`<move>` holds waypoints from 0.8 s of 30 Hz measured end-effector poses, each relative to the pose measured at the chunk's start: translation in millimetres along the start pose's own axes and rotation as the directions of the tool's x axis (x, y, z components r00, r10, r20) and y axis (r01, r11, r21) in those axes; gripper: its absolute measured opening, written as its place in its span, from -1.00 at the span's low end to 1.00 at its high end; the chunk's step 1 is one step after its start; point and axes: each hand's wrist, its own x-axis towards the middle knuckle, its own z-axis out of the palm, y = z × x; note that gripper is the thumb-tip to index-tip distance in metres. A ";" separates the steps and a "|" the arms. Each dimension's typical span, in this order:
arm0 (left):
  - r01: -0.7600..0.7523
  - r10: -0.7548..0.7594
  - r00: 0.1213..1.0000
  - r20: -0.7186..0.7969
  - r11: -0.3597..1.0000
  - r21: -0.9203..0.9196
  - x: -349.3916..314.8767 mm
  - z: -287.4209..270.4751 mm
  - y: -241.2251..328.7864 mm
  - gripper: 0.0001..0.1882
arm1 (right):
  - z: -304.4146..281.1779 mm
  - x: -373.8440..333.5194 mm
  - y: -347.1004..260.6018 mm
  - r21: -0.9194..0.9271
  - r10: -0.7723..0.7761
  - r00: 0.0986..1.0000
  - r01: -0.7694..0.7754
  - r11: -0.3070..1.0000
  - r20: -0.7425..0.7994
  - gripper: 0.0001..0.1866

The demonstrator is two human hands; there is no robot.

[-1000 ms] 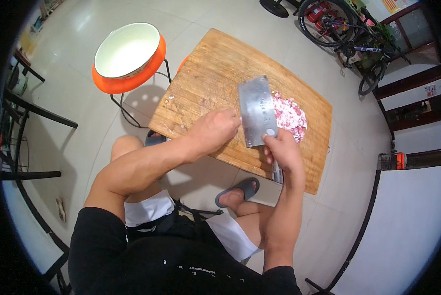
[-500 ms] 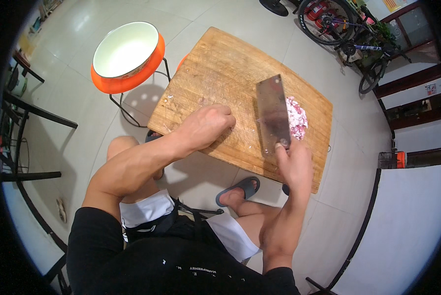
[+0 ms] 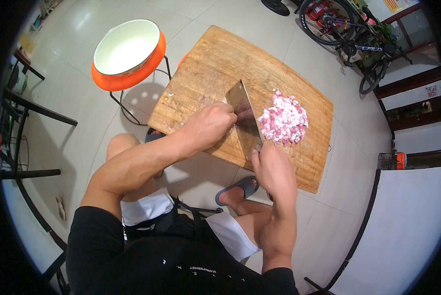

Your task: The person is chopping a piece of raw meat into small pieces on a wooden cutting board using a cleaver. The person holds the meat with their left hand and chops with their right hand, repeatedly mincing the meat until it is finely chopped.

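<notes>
My right hand is wrapped round the handle end of a cleaver, whose broad blade slants over the wooden board. Close against the blade's left face, my left hand rests on the board with its fingers curled under. Whatever those fingers press on is hidden by the knuckles. To the right of the blade lies a heap of chopped pink and white meat. Small whitish scraps cling to the board's left part.
A white enamel basin sits on an orange stool with thin black legs, left of the board. Black chair legs reach in at the left. A bicycle stands at the far right. My sandalled foot is below the board's near edge.
The cleaver has moved left, away from the meat heap and up to my left hand, tilting as it went. More of the heap now shows. My left hand has stayed nearly in place.
</notes>
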 end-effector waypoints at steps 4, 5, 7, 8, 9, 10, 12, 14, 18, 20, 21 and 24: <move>-0.002 0.002 1.000 -0.012 1.000 0.010 1.0 5.3 -4.9 -0.86 | 5.9 35.0 -9.3 0.032 -0.042 0.998 0.043 0.999 -0.041 -0.65; 0.004 -0.004 1.000 -0.015 1.000 0.000 0.3 5.2 -4.6 -0.86 | 5.5 39.6 -11.8 0.040 -0.035 0.998 0.037 0.999 -0.042 -0.65; 0.013 -0.013 0.999 -0.031 1.000 -0.008 -0.7 3.7 -2.8 -0.86 | 6.0 39.1 -8.1 0.045 -0.028 0.999 0.029 0.999 -0.030 -0.64; 0.015 -0.016 0.999 -0.045 1.000 -0.006 -1.1 2.8 -1.5 -0.87 | 5.2 37.0 -6.1 0.046 -0.025 0.999 0.026 0.999 -0.024 -0.64; 0.019 -0.019 0.998 -0.059 1.000 -0.004 -0.1 1.3 -1.6 -0.87 | 0.8 29.9 -3.5 0.042 -0.010 1.000 0.010 0.999 -0.015 -0.63; 0.029 -0.029 0.998 -0.063 1.000 -0.001 -0.4 2.9 -2.9 -0.88 | -2.4 17.6 1.4 0.041 0.009 1.000 -0.009 0.999 0.008 -0.63; 0.051 -0.050 0.996 -0.068 0.999 0.003 0.4 5.1 -7.6 -0.89 | -2.3 12.4 3.4 0.047 0.023 0.999 -0.025 0.999 0.039 -0.62; 0.017 -0.018 0.999 -0.049 1.000 -0.026 2.1 7.4 -8.2 -0.90 | -2.7 12.7 6.3 0.061 0.035 0.999 -0.038 0.997 0.040 -0.61; -0.009 0.006 1.000 -0.022 0.994 -0.112 0.8 11.2 -0.1 -0.87 | 25.1 51.5 28.9 0.285 -0.003 0.998 0.023 0.958 -0.068 -0.68; -0.049 0.050 0.999 0.003 0.992 -0.119 3.0 11.4 -0.2 -0.86 | 18.1 65.3 33.2 0.582 0.111 0.977 -0.199 0.789 0.184 -0.73; -0.070 0.072 0.997 0.015 0.990 -0.122 4.7 12.0 -0.2 -0.86 | 18.9 66.2 40.5 0.676 0.115 0.971 -0.230 0.700 0.211 -0.80; -0.036 0.035 0.999 -0.013 0.994 -0.102 13.2 19.9 2.9 -0.86 | 14.5 61.9 68.8 0.721 0.190 0.967 -0.255 0.645 0.171 -0.82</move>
